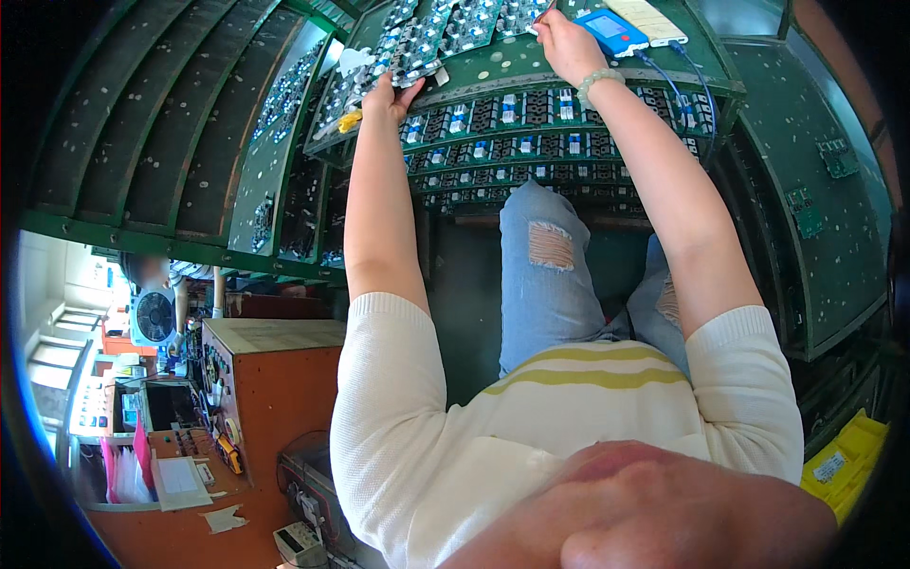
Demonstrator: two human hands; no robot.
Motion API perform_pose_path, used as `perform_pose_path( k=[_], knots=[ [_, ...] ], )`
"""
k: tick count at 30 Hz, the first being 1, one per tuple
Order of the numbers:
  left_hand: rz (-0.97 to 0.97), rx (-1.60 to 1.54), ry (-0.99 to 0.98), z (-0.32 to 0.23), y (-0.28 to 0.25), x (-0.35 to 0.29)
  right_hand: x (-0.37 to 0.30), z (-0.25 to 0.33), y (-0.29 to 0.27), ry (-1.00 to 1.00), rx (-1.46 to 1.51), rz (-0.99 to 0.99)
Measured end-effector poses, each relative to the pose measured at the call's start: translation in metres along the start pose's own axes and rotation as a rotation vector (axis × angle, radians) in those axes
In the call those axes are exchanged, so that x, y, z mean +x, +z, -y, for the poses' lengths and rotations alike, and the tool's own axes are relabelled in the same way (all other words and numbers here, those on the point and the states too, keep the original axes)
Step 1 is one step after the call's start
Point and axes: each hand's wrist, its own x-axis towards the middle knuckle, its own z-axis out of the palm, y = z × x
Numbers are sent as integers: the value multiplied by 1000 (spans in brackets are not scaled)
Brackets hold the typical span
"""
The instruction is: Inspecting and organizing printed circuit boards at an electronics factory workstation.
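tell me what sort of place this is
Likely an electronics assembly workshop: populated circuit boards lie on the green bench, rows of more boards sit below it, and a person works nearby.

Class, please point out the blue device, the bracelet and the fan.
Blue device (613, 35): head view, on its front face.
Bracelet (596, 78): head view, on its pale beads.
Fan (154, 316): head view, on its round grille.

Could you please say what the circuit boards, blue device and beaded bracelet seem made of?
Circuit boards: probably green-coated laminate, flat and component-covered. Blue device: likely plastic, its casing smooth and brightly coloured. Beaded bracelet: pale, slightly glossy rounded beads, perhaps stone or glass.
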Motion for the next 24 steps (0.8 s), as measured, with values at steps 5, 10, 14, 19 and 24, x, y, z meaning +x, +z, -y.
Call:
perform_pose_path(
  k=[5, 10, 14, 19, 24],
  knots=[
    [-232, 442, 246, -7, 0, -23, -2, -2, 3, -14, 20, -10],
    [-414, 1108, 533, -24, -39, 6, 0, 2, 5, -15, 4, -2],
    [-455, 1585, 683, -20, -38, 7, 0, -3, 0, -1, -18, 4],
    [-496, 1666, 689, -8, -29, -12, 1, 5, -12, 79, -4, 26],
    [-561, 1367, 625, 17, -20, -30, -1, 33, -25, 180, -2, 98]
  ],
)
